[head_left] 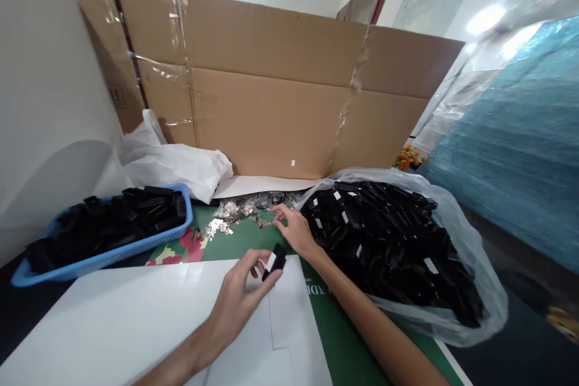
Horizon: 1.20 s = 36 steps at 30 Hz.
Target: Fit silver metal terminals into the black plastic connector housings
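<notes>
My left hand grips a small black plastic case with a white face, held over the white board between thumb and fingers. My right hand reaches to the far side of the green mat, its thumb and fingertips bent close together beside small coppery metal pieces. Whatever may be between those fingertips is too small to make out. Left of them lie silvery metal pieces in a loose heap. To the right of my right hand, a clear plastic bag holds many black plastic cases, some with white labels.
A blue basket full of black plastic parts stands at the left. White sheeting is bunched behind it. A tall cardboard sheet closes off the back. The white board covers the front of the green mat.
</notes>
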{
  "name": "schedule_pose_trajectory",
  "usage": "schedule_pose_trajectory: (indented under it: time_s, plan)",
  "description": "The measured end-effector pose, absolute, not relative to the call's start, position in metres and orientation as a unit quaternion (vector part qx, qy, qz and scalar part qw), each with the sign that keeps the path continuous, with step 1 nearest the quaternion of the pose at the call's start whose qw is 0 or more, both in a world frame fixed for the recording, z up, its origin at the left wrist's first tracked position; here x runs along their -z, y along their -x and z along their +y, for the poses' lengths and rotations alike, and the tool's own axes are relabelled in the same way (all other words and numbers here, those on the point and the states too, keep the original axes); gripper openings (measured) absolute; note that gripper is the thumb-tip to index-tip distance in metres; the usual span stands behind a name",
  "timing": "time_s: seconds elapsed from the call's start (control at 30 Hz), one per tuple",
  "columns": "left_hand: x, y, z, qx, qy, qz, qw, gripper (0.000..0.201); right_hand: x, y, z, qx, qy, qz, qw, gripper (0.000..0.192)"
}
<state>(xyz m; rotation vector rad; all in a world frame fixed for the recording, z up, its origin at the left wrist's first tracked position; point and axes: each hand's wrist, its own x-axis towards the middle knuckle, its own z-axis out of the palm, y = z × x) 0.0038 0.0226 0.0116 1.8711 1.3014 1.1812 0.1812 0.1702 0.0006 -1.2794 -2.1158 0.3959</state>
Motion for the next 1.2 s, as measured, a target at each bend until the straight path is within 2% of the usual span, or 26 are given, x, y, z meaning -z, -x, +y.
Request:
schedule_pose_trajectory:
  time_s: [0.13,0.3,0.43,0.57,1.1,1.2]
  plan:
    - [-0.012,-0.003,0.03,-0.505,-0.564,0.495,0.426,0.034,0.004,-0.179,0.167,-0.157,0.467,-0.815,0.304,0.041]
    - [-0.001,-0.008,0.037,-0.531,-0.505,0.479,0.483,0.047,0.014,-0.164,0.165,-0.143,0.481,-0.814,0.292,0.044]
    - [0.003,-0.01,0.038,-0.523,-0.481,0.471,0.523,0.05,0.017,-0.165,0.17,-0.141,0.511,-0.793,0.301,0.043]
    - [0.008,-0.009,0.036,-0.507,-0.483,0.471,0.537,0.048,0.017,-0.167,0.183,-0.143,0.523,-0.784,0.302,0.039]
    - [0.02,-0.008,0.034,-0.451,-0.553,0.476,0.514,0.034,0.009,-0.159,0.187,-0.057,0.514,-0.803,0.296,0.055]
    - [0.02,-0.009,0.034,-0.445,-0.561,0.476,0.511,0.035,0.01,-0.16,0.185,-0.051,0.509,-0.811,0.285,0.052]
